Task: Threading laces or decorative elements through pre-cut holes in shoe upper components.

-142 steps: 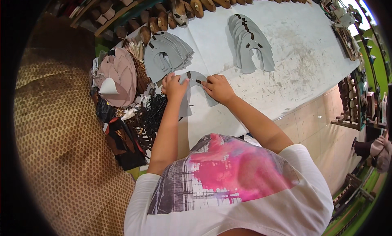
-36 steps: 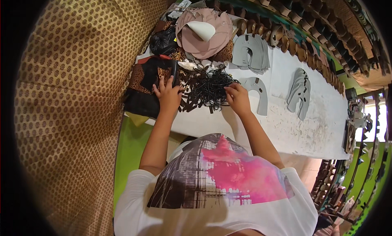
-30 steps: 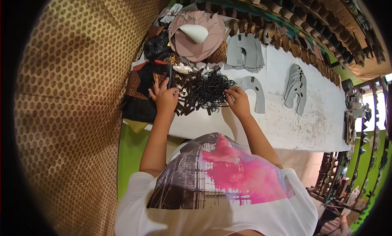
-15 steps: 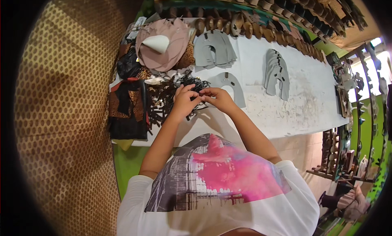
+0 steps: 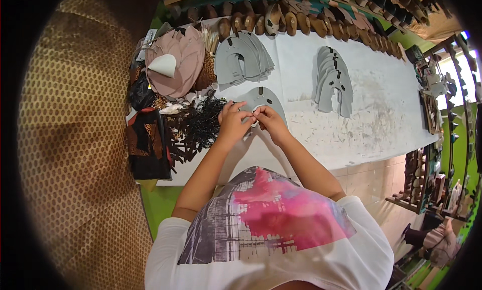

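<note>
Head view has a smooth white bench (image 5: 306,139), scuffed to the right, beneath the fingers. Beyond their tips fan flat grey arches (image 5: 258,56); just ahead, partly covered, lies one grey arch (image 5: 252,97) with dark tabs; leftward, a wiry black tangle (image 5: 205,120). Left hand (image 5: 233,124) and right hand (image 5: 271,123) nearly meet, thumbs against forefingers; anything pinched is too small to tell.

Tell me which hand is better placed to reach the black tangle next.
Probably the left hand: it is close beside the black tangle, while the right hand is farther off, on the left hand's other side.
</note>
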Demonstrator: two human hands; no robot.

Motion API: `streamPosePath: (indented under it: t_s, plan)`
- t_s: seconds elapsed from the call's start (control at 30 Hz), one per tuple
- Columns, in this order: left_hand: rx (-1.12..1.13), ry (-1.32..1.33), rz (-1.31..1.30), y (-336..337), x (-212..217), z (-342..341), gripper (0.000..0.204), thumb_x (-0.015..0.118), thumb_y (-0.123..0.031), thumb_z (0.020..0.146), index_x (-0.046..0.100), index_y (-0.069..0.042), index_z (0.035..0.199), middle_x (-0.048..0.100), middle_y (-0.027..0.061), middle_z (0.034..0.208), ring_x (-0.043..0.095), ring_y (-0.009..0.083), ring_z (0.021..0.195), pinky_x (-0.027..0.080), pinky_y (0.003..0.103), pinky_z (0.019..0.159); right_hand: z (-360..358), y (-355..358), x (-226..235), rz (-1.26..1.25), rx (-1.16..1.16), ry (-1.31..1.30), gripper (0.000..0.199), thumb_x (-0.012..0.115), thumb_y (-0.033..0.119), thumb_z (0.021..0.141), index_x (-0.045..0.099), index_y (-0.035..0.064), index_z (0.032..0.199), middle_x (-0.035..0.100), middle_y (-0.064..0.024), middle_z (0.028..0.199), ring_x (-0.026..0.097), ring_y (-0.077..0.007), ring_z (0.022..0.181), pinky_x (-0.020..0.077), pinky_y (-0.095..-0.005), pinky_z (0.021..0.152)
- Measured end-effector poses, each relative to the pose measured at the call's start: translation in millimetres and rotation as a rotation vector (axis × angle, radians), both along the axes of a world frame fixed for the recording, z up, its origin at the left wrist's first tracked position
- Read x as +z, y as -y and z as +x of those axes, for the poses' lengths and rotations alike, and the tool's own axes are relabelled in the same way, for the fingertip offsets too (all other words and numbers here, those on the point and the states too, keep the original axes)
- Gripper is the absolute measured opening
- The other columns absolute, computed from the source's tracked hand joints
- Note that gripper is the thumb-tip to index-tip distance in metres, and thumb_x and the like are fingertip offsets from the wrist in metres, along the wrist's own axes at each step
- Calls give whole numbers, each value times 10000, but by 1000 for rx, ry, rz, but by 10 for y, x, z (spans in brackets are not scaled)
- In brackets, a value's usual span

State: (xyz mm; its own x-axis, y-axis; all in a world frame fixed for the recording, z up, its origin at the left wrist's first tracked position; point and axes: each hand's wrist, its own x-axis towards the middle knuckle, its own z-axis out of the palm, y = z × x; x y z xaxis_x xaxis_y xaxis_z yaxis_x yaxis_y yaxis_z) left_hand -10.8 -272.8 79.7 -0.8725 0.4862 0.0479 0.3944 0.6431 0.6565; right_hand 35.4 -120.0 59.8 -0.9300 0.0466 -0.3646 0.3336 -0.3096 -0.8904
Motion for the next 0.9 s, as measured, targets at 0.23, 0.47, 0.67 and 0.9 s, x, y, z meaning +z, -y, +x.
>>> streamPosePath:
  t_s: [0.23, 0.47, 0.67, 0.9]
  plan:
    - [4, -342, -246, -213, -344, -264, 129, 610, -243, 781, 669, -141, 835, 476, 118, 1271, 306, 395, 1253, 214, 601, 979, -40, -377, -170, 213, -112, 8, 124, 573, 172, 867, 604, 61, 912, 484, 53, 708, 391, -33, 592, 313, -184, 521]
    - [14, -238, -399, -361, -336, -489, 148, 664, -281, 732, 697, -138, 721, 487, 113, 1266, 284, 379, 1269, 176, 588, 1003, -96, -621, -204, 240, -114, 101, 164, 566, 191, 877, 598, 41, 936, 465, 58, 669, 383, -34, 575, 303, -189, 512]
    - [65, -102, -489, -405, -308, -534, 165, 660, -318, 738, 720, -167, 766, 490, 98, 1256, 263, 373, 1278, 146, 590, 1007, -176, -614, -233, 353, -84, 63, 199, 557, 211, 879, 611, 28, 936, 515, 21, 680, 444, -71, 600, 358, -216, 549]
    - [-51, -152, -624, -432, -273, -636, 185, 607, -333, 792, 714, -201, 866, 452, 82, 1279, 234, 371, 1298, 92, 599, 1034, -432, -634, -309, 814, -37, -180, 210, 595, 173, 807, 629, 21, 949, 606, -144, 884, 583, -255, 765, 466, -330, 702]
